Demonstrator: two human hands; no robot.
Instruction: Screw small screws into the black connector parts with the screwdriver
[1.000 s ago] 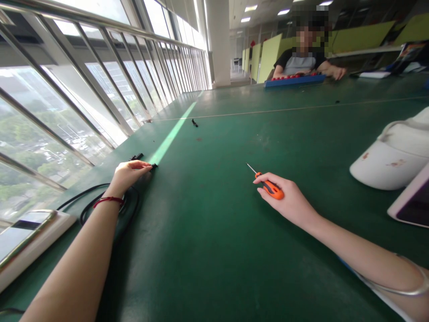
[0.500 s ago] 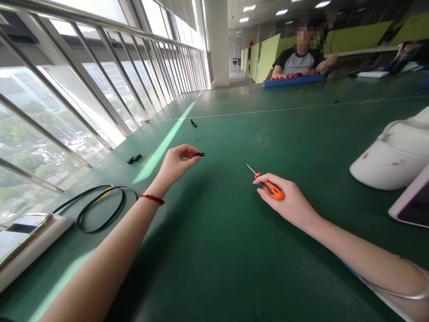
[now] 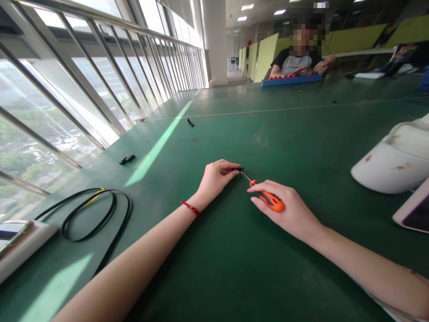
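Head view: the right hand point(image 3: 288, 203) grips an orange screwdriver point(image 3: 272, 202), its tip at or near the small black part point(image 3: 238, 169) pinched in the left hand point(image 3: 215, 177) over the bench point(image 3: 214, 273); a loose pinch could let the part twist away.

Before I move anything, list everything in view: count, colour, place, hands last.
Slender screwdriver: one, orange and dark grey handle, centre right
Small slim part: one, black, at the screwdriver's tip
Small loose pieces: at least two, black, left of centre
Flat looped cable: one, black with yellow band, left
Glossy-topped box: one, white, left edge
Rounded object: one, white, right
Dark-screened device: one, pale frame, right edge
Shallow tray: one, blue, far side
Seated co-worker: one, grey-and-black shirt, behind tray
Metal railing: one, silver, left
Smooth tabletop: one, green, beneath
Partitions: several, yellow-green, background
Left hand: one, red bracelet, pinching slim part
Right hand: one, bare, gripping screwdriver
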